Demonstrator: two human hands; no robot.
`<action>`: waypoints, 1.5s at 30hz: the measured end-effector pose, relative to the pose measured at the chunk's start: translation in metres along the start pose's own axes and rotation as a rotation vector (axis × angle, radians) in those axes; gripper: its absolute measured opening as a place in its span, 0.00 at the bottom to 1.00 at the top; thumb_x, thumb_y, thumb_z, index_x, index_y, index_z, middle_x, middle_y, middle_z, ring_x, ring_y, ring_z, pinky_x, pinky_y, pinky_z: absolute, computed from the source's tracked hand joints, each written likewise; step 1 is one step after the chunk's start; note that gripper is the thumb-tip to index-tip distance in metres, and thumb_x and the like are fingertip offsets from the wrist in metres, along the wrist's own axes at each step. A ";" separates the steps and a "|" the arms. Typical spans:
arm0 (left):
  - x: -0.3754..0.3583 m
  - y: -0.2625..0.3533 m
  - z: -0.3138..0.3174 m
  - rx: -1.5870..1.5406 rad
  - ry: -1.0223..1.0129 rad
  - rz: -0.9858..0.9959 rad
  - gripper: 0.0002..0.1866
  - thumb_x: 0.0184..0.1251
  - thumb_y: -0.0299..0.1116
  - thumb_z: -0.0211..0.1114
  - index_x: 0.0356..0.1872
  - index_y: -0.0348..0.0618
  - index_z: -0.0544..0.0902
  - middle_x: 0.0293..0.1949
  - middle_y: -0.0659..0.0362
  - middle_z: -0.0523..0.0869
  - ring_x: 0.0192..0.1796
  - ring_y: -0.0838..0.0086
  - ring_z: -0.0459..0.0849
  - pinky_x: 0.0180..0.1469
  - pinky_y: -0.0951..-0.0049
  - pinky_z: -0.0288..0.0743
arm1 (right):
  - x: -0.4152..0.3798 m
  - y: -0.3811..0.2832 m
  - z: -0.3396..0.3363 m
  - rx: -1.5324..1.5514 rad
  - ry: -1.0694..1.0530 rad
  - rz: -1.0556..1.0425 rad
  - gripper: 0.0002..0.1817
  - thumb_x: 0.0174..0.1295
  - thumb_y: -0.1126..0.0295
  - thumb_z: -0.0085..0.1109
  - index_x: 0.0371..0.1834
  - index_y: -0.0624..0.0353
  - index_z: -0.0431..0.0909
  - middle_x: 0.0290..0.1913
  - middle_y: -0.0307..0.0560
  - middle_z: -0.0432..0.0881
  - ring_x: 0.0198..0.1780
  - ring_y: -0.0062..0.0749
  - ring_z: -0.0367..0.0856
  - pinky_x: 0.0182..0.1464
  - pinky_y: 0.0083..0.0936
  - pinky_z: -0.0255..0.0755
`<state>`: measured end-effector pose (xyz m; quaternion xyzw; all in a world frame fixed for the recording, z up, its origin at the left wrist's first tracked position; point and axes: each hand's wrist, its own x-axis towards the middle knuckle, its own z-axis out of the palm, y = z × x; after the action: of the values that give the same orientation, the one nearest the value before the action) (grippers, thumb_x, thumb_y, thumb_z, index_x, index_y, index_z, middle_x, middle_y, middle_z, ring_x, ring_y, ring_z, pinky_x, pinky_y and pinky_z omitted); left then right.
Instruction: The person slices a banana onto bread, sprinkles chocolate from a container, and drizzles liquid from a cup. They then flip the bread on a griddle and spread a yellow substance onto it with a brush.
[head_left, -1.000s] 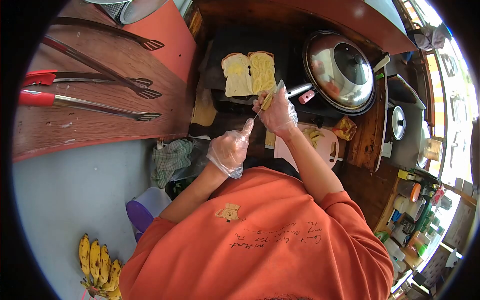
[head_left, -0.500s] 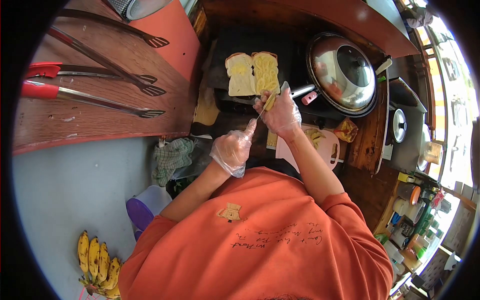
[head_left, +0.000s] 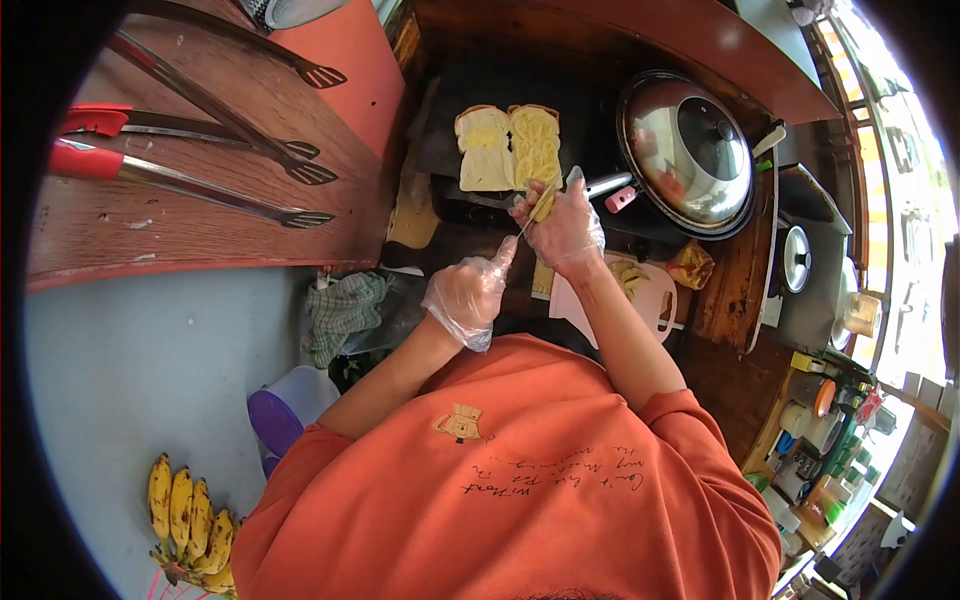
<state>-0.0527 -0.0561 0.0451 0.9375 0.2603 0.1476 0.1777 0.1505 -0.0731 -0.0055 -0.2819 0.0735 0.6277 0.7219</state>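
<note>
My right hand [head_left: 568,232], in a clear plastic glove, is closed around a peeled piece of banana [head_left: 543,205]. In my left hand [head_left: 466,294], gloved as well, is a thin-bladed knife [head_left: 525,228]; its handle is hidden in the fist and its tip meets the banana. Just beyond my hands, two bread slices lie side by side on a dark griddle [head_left: 450,140]. Banana slices cover the right bread slice [head_left: 535,146], while the left bread slice [head_left: 486,165] has a yellowish patch near its top.
Right of the griddle sits a lidded pan [head_left: 690,150], its handle reaching toward my right hand. A pink cutting board [head_left: 575,305] with banana pieces lies under my right forearm. Several tongs [head_left: 210,190] rest on the wooden surface at left. A banana bunch [head_left: 190,525] is at lower left.
Both hands stay almost in place, with the knife still at the banana. The view has shifted slightly; the bread and pan appear a few pixels to the right.
</note>
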 end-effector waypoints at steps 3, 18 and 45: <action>0.000 0.000 0.000 -0.004 0.017 -0.002 0.27 0.65 0.30 0.63 0.68 0.46 0.78 0.23 0.53 0.81 0.24 0.57 0.82 0.27 0.58 0.78 | 0.001 0.000 -0.002 0.032 -0.042 0.013 0.42 0.75 0.32 0.35 0.57 0.70 0.67 0.37 0.48 0.74 0.41 0.43 0.76 0.53 0.37 0.76; 0.041 -0.004 -0.027 0.153 0.153 0.058 0.26 0.59 0.30 0.62 0.62 0.54 0.83 0.24 0.56 0.82 0.28 0.60 0.83 0.28 0.57 0.78 | 0.028 -0.008 0.031 0.000 0.099 -0.074 0.14 0.76 0.63 0.52 0.51 0.64 0.73 0.50 0.59 0.79 0.56 0.52 0.79 0.62 0.46 0.75; 0.158 -0.097 0.022 -0.627 0.066 -0.288 0.23 0.60 0.34 0.69 0.60 0.53 0.86 0.28 0.54 0.87 0.27 0.74 0.84 0.33 0.68 0.77 | 0.068 -0.079 0.031 0.201 0.171 -0.196 0.04 0.72 0.71 0.55 0.38 0.57 0.73 0.28 0.38 0.70 0.30 0.28 0.70 0.35 0.26 0.70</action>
<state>0.0423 0.1016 0.0146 0.7855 0.3377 0.2242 0.4677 0.2318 -0.0027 0.0140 -0.2665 0.1693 0.5173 0.7954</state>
